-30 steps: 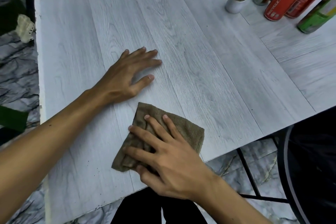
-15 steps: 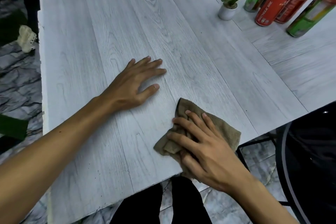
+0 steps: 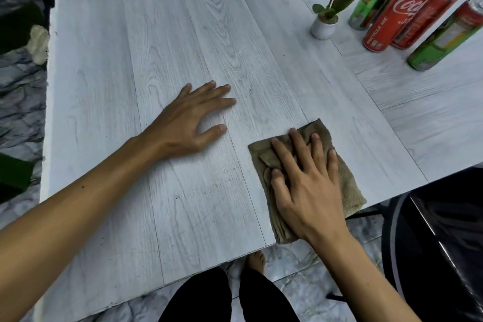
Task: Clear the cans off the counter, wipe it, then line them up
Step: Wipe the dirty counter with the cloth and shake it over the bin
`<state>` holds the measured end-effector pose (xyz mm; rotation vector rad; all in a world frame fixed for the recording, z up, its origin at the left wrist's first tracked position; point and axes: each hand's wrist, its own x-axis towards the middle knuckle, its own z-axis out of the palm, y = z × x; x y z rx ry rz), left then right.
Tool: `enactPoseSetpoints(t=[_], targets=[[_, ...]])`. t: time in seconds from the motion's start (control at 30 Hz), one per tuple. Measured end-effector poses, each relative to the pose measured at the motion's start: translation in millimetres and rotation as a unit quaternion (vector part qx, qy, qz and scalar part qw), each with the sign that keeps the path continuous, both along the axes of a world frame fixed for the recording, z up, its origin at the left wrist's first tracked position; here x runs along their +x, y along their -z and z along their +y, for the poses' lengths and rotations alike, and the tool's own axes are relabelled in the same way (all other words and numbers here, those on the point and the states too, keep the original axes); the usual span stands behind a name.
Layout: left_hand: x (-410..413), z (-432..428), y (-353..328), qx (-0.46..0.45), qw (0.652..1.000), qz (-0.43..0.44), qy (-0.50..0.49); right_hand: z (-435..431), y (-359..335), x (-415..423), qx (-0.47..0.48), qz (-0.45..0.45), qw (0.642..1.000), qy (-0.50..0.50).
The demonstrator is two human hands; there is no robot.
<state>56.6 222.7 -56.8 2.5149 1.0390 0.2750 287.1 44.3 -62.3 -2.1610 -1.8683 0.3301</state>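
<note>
The right hand [image 3: 308, 191] presses a folded brown cloth [image 3: 352, 191] flat on the counter [image 3: 183, 21] near its front edge, fingers spread and nearly straight. The left hand [image 3: 190, 123] lies flat and empty on the counter nearby. The cans [image 3: 400, 8] stand clustered at the far right beside a small potted flower [image 3: 323, 27], well apart from both hands.

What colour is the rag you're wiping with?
The rag under the right hand is brownish-olive, seen in the head view.

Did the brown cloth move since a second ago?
Yes. The cloth slid right along the counter, away from the resting left hand and toward the corner nearer the cans. The right hand presses on it.
</note>
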Motion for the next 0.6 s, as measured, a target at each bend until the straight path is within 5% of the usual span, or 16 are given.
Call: enactPoseSetpoints(t=[0.6], targets=[[14, 23, -3, -0.011, 1.000, -0.011, -0.009, 98, -5, 17, 0.007, 0.044, 0.998, 0.042]])
